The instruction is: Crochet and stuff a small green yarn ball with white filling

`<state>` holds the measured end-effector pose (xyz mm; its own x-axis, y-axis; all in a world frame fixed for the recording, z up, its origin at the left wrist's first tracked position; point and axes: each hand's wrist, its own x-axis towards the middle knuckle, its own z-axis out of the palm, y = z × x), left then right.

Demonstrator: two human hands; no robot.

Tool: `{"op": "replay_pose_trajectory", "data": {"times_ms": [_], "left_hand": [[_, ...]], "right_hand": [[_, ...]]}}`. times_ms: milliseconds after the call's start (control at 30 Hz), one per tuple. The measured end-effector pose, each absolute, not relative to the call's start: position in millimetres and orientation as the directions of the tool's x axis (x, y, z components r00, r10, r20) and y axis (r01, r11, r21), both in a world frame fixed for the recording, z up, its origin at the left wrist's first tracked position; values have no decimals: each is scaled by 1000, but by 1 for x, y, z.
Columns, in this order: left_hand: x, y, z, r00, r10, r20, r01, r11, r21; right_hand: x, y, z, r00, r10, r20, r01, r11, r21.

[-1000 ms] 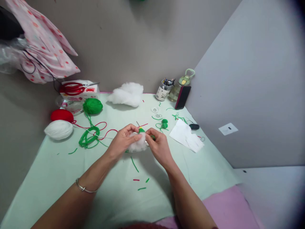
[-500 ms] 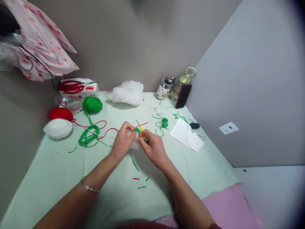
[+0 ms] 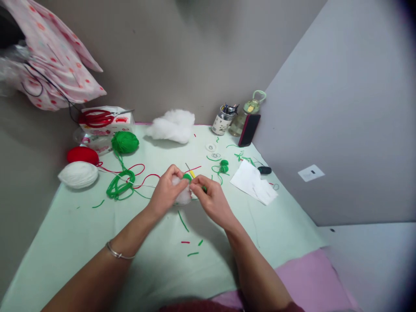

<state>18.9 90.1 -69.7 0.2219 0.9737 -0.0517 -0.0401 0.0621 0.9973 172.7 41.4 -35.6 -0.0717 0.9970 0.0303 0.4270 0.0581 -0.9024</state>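
Both hands meet over the middle of a pale green table [image 3: 65,242]. My left hand [image 3: 165,190] is closed around a tuft of white stuffing [image 3: 183,197] and a small green crocheted piece [image 3: 186,177]. My right hand [image 3: 211,199] pinches at the same green piece, fingers pressed together against it. A yellow-handled crochet hook [image 3: 191,172] lies just behind the hands. A green yarn strand runs from the piece to a loose green yarn pile [image 3: 118,186].
Balls of white yarn [image 3: 78,174], red yarn [image 3: 82,154] and green yarn [image 3: 125,142] sit at left, red scissors [image 3: 97,118] on a box behind. A stuffing heap [image 3: 173,125], pen jar [image 3: 222,121], bottle [image 3: 243,119], phone [image 3: 248,130] and white tissue [image 3: 253,182] lie at back right.
The hands have closed in together; the stuffing tuft, spread wide a second ago, is now bunched small in my left hand against the green piece.
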Motion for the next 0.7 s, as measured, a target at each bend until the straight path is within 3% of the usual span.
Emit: {"op": "replay_pose_trajectory", "data": {"times_ms": [167,300,400,500,567,700], "left_hand": [[28,89,-77,62,998,-8,-43,10,999],[25,91,-81,130,990,-46,-119,62,991],[21,91,-81,159,985,-70,-157,95,983],[20,91,-78,174,981,-89,-176,120,977],[20,90,-77,176,979,-99,-203,135,970],[22,88,-75,182,976,-118,-257,163,953]], "right_hand": [[164,42,-43,-52,998,46,469,65,-881],[176,50,-45,43,971,235,439,192,-878],[183,50,-40,8,963,268,209,260,-943],[183,48,-37,-54,988,147,-29,146,-989],[181,48,-39,-10,994,111,42,112,-993],[179,53,-51,15,979,204,417,179,-891]]}}
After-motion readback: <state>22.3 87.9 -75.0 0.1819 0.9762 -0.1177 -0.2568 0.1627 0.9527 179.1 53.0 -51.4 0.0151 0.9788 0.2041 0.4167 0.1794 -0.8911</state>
